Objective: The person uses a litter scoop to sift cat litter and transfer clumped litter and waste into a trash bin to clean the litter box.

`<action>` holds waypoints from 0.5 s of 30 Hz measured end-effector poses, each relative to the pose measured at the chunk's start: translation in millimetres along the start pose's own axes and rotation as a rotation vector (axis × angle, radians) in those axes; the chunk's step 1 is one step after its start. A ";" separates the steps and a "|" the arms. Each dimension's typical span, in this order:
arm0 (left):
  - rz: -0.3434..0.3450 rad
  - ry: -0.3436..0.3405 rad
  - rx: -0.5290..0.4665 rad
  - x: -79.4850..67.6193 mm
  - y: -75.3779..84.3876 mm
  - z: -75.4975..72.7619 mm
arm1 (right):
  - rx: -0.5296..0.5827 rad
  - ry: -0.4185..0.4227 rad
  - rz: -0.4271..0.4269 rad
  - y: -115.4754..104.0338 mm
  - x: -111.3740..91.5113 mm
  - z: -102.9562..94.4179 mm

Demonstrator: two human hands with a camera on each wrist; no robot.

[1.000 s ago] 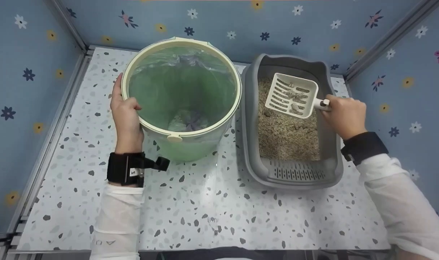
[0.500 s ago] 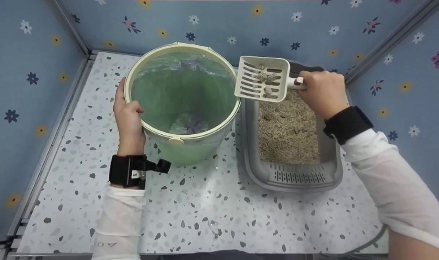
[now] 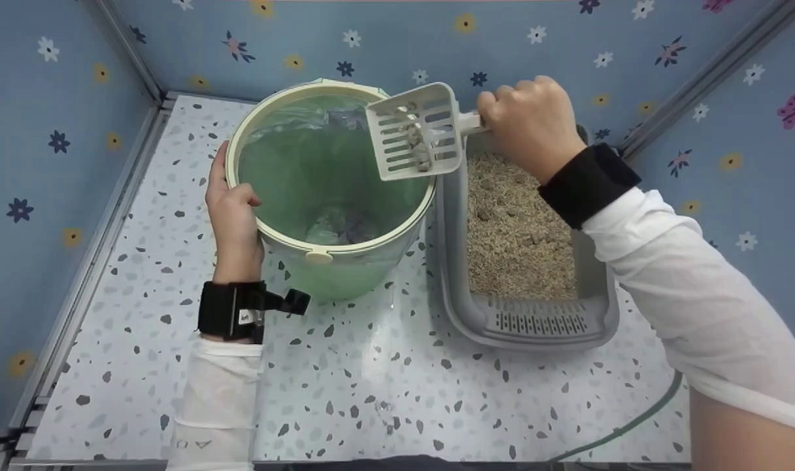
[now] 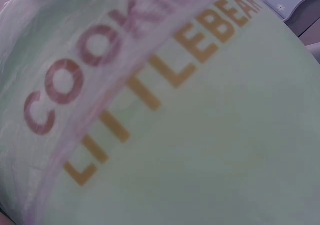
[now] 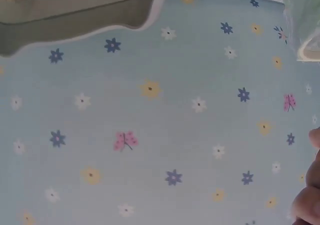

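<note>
My right hand (image 3: 531, 124) grips the handle of a white slotted litter scoop (image 3: 414, 134). Tilted down to the left, the scoop is over the right rim of a green trash can (image 3: 319, 275); greyish clumps (image 3: 416, 137) lie on its slots. On the can's left side, my left hand (image 3: 233, 212) holds the cream rim, thumb over it and fingers along the outer wall. A clear bag (image 3: 335, 222) lines the can. Below the right forearm stands a grey litter box (image 3: 463, 307) with tan litter (image 3: 522, 242). In the right wrist view only some fingers (image 5: 312, 185) show.
The can and box stand side by side on a white speckled table (image 3: 345, 392). Flower-patterned blue panels (image 3: 423, 39) close off the back and both sides. A green hose-like line (image 3: 623, 428) curves at the front right.
My right hand has carried the scoop left and back, from above the litter box to over the can's rim, and has tilted it. The clumps slid together on it. The left hand stays.
</note>
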State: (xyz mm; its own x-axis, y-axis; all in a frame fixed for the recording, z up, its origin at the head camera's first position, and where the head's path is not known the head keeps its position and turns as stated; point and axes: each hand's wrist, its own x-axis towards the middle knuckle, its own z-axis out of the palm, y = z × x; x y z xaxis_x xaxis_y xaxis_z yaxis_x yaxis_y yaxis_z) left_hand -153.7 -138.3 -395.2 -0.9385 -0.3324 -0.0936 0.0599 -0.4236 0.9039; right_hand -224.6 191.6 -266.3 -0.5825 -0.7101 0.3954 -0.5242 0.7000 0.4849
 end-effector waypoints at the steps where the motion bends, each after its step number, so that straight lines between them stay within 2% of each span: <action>1: -0.002 0.001 0.006 -0.1 -0.2 -0.1 | -0.034 0.003 -0.028 -3.4 3.4 -1.8; 10: 0.009 -0.003 0.013 0.3 -0.7 0.2 | -0.396 0.110 -0.292 -26.4 19.1 -21.0; 13: 0.009 -0.003 0.009 0.2 -0.2 -0.3 | -0.430 0.157 -0.317 -28.7 19.6 -24.3; 15: 0.009 -0.002 0.011 -0.1 0.1 -0.8 | -0.412 0.171 -0.315 -28.5 19.0 -25.2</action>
State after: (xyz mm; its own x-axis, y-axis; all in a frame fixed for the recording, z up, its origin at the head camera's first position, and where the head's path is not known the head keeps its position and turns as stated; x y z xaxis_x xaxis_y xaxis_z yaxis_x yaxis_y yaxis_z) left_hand -153.3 -139.0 -395.4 -0.9388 -0.3340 -0.0845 0.0644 -0.4112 0.9092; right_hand -205.1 156.3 -253.0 -0.3091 -0.9068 0.2867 -0.3500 0.3888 0.8523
